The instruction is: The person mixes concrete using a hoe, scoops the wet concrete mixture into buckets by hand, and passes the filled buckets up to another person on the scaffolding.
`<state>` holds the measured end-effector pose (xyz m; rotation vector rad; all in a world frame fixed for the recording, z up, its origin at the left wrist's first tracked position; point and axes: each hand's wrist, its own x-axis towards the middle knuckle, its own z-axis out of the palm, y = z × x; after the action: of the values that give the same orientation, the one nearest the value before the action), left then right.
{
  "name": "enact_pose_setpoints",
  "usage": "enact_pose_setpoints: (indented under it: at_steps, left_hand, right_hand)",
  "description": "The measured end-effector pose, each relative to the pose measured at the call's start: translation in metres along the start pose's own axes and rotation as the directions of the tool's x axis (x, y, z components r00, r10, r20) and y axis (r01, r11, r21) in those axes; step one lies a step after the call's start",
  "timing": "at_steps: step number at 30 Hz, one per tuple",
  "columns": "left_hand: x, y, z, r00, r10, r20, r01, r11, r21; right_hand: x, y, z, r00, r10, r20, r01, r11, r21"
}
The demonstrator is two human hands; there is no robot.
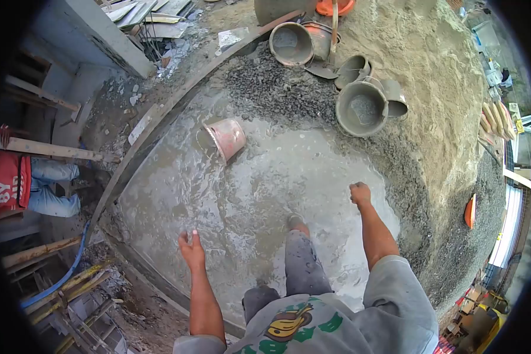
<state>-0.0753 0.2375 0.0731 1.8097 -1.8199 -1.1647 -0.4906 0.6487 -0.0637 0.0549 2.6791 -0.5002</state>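
My left hand [192, 251] hangs over wet grey cement [165, 206] with its fingers apart and nothing in it. My right hand [360, 193] is held out over the right part of the cement, its fingers curled in and no object showing in them. A reddish, cement-smeared bucket [230, 137] lies tipped on its side in the wet mix, ahead of both hands and touched by neither. One of my feet [296, 222] stands in the cement between my arms.
Grey buckets [361, 109] and a shovel [322, 72] rest by dark gravel [277, 88] and a sand heap [419, 65]. A low curved edging [159, 118] borders the cement on the left. Beyond it stands a person in a red shirt [9, 183] beside a wooden plank [53, 148].
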Motion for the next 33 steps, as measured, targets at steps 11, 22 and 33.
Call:
enact_pose_setpoints:
  at_steps: [11,22,33]
  left_hand:
    - [0.281,0.064,0.293,0.939,-0.211,0.271,0.292,0.905,-0.309]
    - [0.113,-0.128,0.288,0.825,-0.479,0.300,0.454,0.247,-0.856]
    - [-0.020,-0.264,0.182,0.777,-0.485,0.402,0.538,0.178,-0.824]
  right_hand:
    - [0.058,-0.263,0.192,0.839,-0.366,0.403,0.281,0.925,0.255]
    - [-0.021,-0.402,0.308,0.533,-0.686,0.496,0.819,0.565,-0.100]
    - [-0.208,-0.252,0.384,0.545,-0.589,0.597,0.796,0.586,-0.150]
